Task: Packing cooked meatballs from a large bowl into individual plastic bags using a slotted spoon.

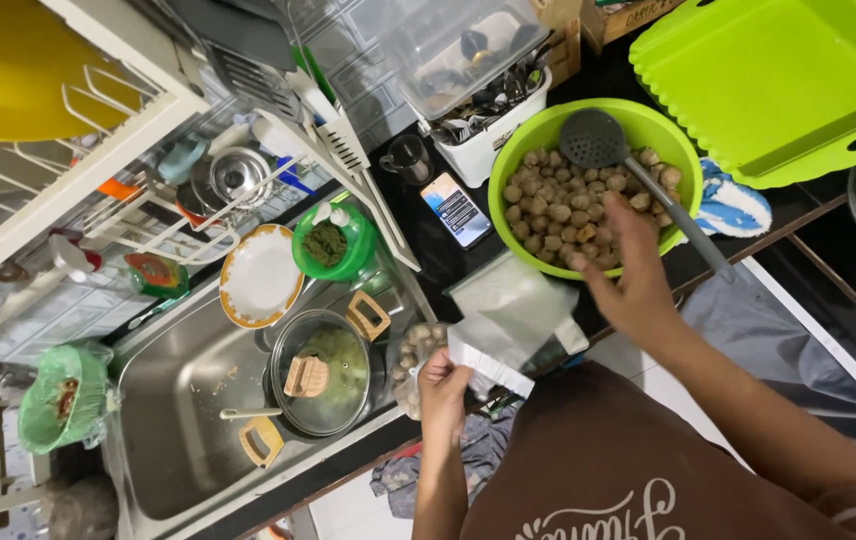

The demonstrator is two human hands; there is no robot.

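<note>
Bowl of balls right of phone; lidded pot in sink, perhaps plate behind.

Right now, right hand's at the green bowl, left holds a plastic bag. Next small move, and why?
Probably pick a few balls from the green bowl: the right hand reaches over its near rim with nothing visibly in it, while the left hand holds the plastic bag nearby.

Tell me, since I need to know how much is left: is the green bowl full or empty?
Nearly full: the green bowl holds a heap of brown balls under a grey slotted ladle.
</note>
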